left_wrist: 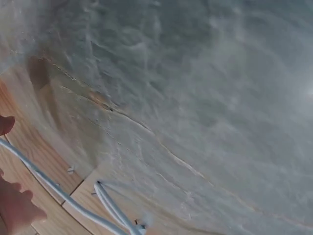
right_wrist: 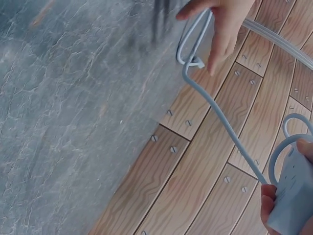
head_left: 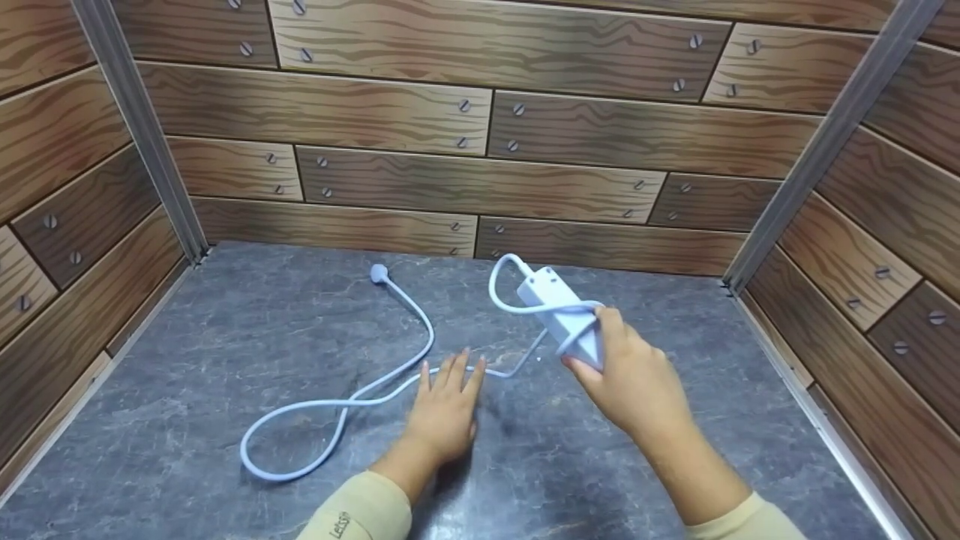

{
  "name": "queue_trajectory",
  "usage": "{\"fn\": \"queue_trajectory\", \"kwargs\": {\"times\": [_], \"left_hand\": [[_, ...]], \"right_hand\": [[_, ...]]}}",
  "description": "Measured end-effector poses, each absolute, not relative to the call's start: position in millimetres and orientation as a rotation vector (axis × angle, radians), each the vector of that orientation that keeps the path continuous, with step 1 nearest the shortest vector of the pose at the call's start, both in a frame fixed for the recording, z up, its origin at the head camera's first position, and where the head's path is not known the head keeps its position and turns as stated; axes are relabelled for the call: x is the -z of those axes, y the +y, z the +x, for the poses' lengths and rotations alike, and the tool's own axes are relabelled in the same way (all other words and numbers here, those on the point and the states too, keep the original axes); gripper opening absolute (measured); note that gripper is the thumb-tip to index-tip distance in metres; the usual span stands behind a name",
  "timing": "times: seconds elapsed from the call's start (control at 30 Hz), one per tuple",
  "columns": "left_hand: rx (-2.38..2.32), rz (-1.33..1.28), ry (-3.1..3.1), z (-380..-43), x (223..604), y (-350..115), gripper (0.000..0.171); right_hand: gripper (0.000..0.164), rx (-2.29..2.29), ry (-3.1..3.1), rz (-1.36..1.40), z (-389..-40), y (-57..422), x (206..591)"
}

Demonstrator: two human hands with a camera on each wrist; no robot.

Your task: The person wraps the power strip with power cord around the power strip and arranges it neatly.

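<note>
My right hand grips a white power strip, which is tilted. A turn of its white cord wraps around the strip, and my fingers lie at that turn. Part of the cord arcs out beyond the strip's far end. My left hand lies over the cord to the left, fingers fairly straight and pointing forward. In the right wrist view the cord runs from the strip to the left hand. The plug rests on the tabletop at the far left end of the cord.
The dark grey marbled tabletop is bounded by wood-patterned panels at the back and both sides. Grey metal posts stand at the back corners. A wide loop of cord lies at the left.
</note>
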State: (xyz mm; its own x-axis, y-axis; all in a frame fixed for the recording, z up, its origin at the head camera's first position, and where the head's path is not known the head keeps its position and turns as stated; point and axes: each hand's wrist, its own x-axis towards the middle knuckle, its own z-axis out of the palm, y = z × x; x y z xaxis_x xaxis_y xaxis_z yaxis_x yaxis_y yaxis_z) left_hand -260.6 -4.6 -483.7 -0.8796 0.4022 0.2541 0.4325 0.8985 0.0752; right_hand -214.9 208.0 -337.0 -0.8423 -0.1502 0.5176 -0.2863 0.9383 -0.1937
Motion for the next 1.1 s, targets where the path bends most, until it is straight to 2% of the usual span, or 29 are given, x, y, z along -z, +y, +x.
{"fn": "queue_trajectory", "kwargs": {"times": [0.1,0.27,0.33,0.47,0.53,0.87,1.1], "left_hand": [[0.216,-0.635,-2.858,-261.0,484.0,-3.3,0.078],[0.269,-0.701,-2.897,-255.8,482.7,0.2,0.066],[0.317,-0.756,-2.865,-252.5,481.7,1.9,0.054],[0.436,-0.846,-2.735,-244.8,482.1,4.7,0.021],[0.474,-0.841,-2.665,-241.1,481.9,4.7,0.01],[0.547,-0.766,-2.457,-232.5,454.8,-8.6,0.011],[0.49,-0.792,-2.192,-237.6,432.5,-25.7,0.014]], "right_hand": [[0.061,-0.377,-2.577,0.316,-214.5,204.8,335.5],[0.061,-0.381,-2.582,0.307,-215.4,202.8,334.7],[0.061,-0.364,-2.579,0.301,-217.1,205.4,335.6],[0.061,-0.331,-2.57,0.272,-223.3,216.5,338.0],[0.061,-0.321,-2.578,0.249,-227.0,223.3,339.9],[0.061,-0.334,-2.665,0.133,-236.2,247.8,357.4],[0.057,-0.25,-2.698,0.165,-237.1,250.9,363.7]]}}
